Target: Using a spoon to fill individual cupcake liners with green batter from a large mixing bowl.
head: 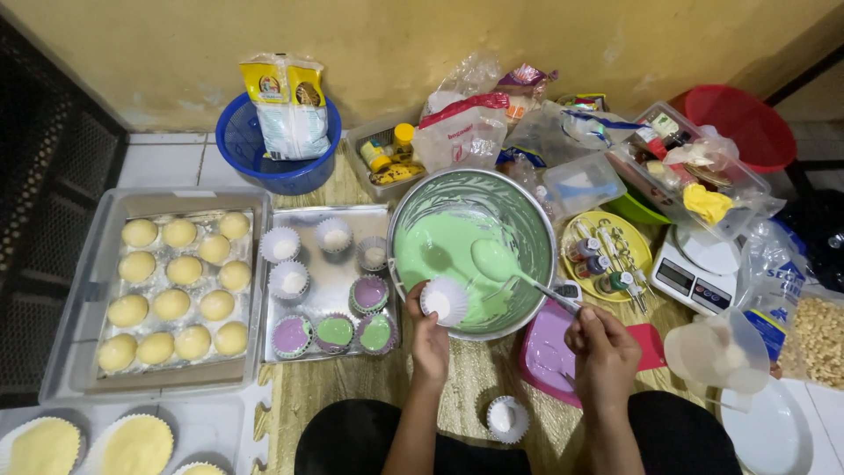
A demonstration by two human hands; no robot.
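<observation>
I have my left hand (pixel 430 330) closed lightly around a white paper cupcake liner (pixel 445 301), holding it over the near rim of the steel mixing bowl (pixel 536 215), just above the green batter (pixel 444 251). The liner looks almost weightless and very soft; its pleated wall would crush under any squeeze, so I judge the base and lower wall, cradled from beneath, to be the place to hold it. It seems to carry a little white filling already, which should steady it somewhat.

My right hand (pixel 602 343) is closed on the handle of a spoon (pixel 497 259), whose bowl is coated in batter and rests in the green mix. The batter looks thick and glossy, likely to cling and drip slowly, and the handle may be slick where it is smeared; a grip far back on the handle, as now, keeps the fingers clean.

The bowl sits on the floor mat (pixel 352 387) near its middle. To its left, a metal tray (pixel 330 281) holds liners, some filled purple and green. Farther left, a clear tub (pixel 79 299) holds yellow cakes. A pink lid (pixel 545 347) lies beside my right hand, and a lone liner (pixel 506 418) sits at the mat's near edge.
</observation>
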